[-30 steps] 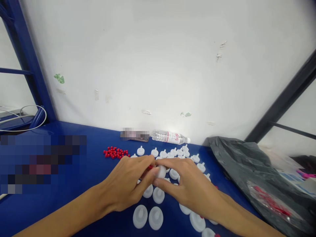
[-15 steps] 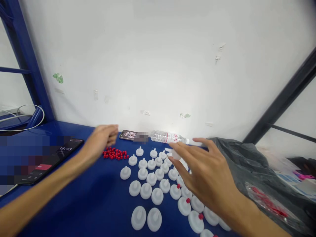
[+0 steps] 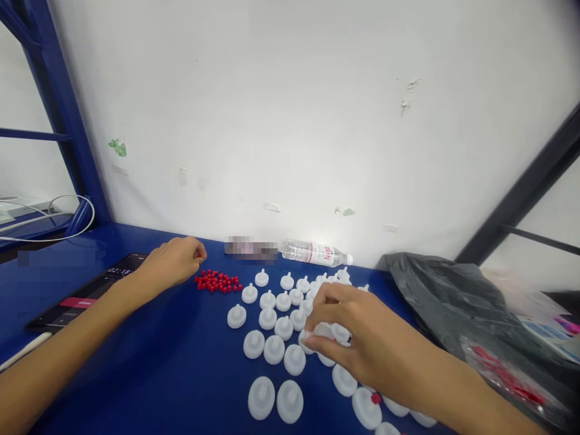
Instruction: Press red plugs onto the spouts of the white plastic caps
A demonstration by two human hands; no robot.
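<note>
Curled closed, my left hand (image 3: 174,261) hovers left of a small pile of red caps (image 3: 218,281); what its fingers hold, if anything, is hidden. My right hand (image 3: 348,323) reaches down over the white nozzle caps, its thumb and fingertips around a white cap (image 3: 308,342) in the group. Many white round caps with short spouts, such as one (image 3: 295,360) at the front, stand on the blue table (image 3: 181,362). A red cap (image 3: 376,399) sits on the spout of one white piece near the front right. My right hand hides several others.
A clear water bottle (image 3: 315,252) lies along the wall beside a blurred object (image 3: 251,249). A large phone (image 3: 90,296) with a cable is at left. Dark plastic sheeting (image 3: 435,302) and a bag of red pieces (image 3: 507,377) lie at right.
My right hand has come down from above the back caps to a cap nearer the front; the white piece between its fingers is no longer seen there. My left hand has shifted slightly left.
</note>
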